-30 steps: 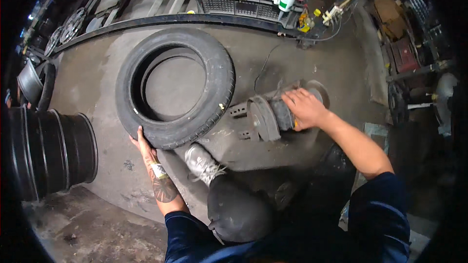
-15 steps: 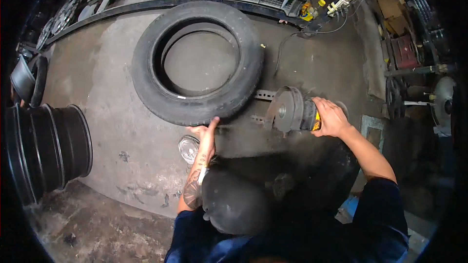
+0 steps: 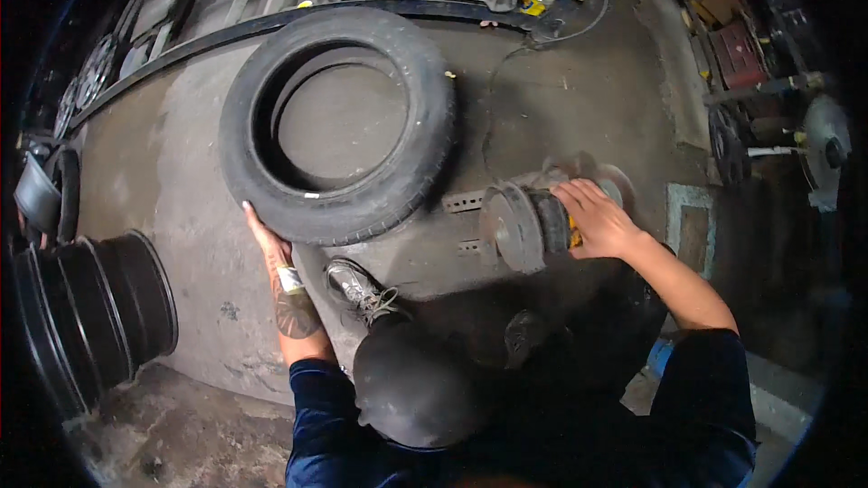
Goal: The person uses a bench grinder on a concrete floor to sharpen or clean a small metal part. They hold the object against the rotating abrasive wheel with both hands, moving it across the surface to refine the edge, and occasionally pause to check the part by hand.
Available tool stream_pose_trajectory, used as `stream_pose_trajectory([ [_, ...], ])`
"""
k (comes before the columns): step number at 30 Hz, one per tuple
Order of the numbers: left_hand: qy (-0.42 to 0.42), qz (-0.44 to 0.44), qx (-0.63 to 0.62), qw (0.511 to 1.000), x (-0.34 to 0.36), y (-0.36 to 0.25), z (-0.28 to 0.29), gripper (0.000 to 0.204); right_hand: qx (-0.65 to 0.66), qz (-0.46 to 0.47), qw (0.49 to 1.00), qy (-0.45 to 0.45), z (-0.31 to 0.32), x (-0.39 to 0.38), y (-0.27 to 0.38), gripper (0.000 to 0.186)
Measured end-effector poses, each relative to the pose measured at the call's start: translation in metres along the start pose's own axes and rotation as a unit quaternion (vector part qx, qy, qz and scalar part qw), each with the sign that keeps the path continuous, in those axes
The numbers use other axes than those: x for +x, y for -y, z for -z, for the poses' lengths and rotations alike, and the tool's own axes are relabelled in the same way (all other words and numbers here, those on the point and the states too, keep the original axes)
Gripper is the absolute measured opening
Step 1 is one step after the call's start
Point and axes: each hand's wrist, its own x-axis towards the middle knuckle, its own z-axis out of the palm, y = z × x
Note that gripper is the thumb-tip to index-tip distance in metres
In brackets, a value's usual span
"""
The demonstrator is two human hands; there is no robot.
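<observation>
Two hands were seen over a concrete floor (image 3: 181,154). A black tyre (image 3: 339,122), lying flat on it, was touched at its near edge by the open left hand (image 3: 264,237). A round machine part (image 3: 529,226), just right of the tyre, was gripped by the right hand (image 3: 597,219).

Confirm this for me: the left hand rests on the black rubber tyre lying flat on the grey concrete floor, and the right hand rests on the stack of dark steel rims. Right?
Not quite. In the head view the right hand rests on a round dark metal machine part, not the rims. The left hand does touch the black rubber tyre lying flat on the floor.
</observation>
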Motion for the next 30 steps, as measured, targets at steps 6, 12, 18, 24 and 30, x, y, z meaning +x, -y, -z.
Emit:
stream_pose_trajectory([
  [6,0.051,-0.003,-0.06,0.997,-0.01,0.011,-0.027,0.082,-0.056,0.007,0.998,0.004,0.001,0.031,-0.018,0.106],
  [12,0.035,-0.006,-0.086,0.996,-0.011,0.015,-0.013,0.081,-0.014,0.001,0.999,0.043,0.0,0.035,-0.018,0.099],
  [18,-0.003,-0.049,-0.087,0.995,-0.047,0.042,-0.035,0.086,-0.018,-0.012,0.998,0.052,0.001,0.028,-0.001,0.098],
  [24,-0.017,-0.061,-0.058,0.996,-0.066,0.064,-0.037,0.086,0.013,-0.027,0.999,0.035,-0.013,0.011,-0.001,0.096],
  [30,-0.004,-0.052,-0.07,0.996,-0.072,0.071,-0.029,0.089,0.024,-0.014,0.999,0.036,-0.016,0.003,-0.004,0.095],
])
